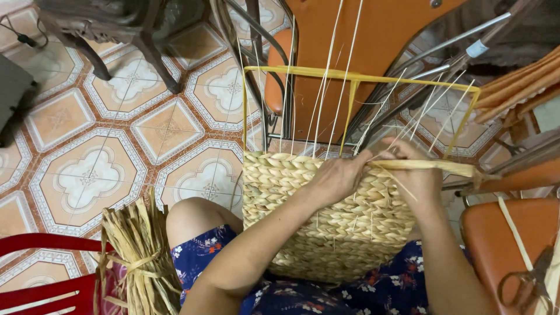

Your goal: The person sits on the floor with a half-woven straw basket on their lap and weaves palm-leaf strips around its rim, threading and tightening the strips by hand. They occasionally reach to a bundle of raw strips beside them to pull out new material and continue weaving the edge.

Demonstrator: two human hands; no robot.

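A partly woven straw basket (pixel 326 221) rests on my lap, its braided wall facing me. A yellow wire frame (pixel 356 77) rises above the weave, with thin pale upright strands (pixel 324 87) running up from it. My left hand (pixel 338 175) presses on the top edge of the weave near the middle. At the upper right of the basket, my right hand (pixel 411 172) pinches a flat straw strand (pixel 440 165) that stretches to the right past the frame.
A tied bundle of dried straw (pixel 137 256) stands at my left knee beside a red chair (pixel 41 274). Orange chairs with metal legs (pixel 373 35) stand behind the basket, another orange seat (pixel 507 239) at right. The patterned tile floor (pixel 99 151) spreads to the left.
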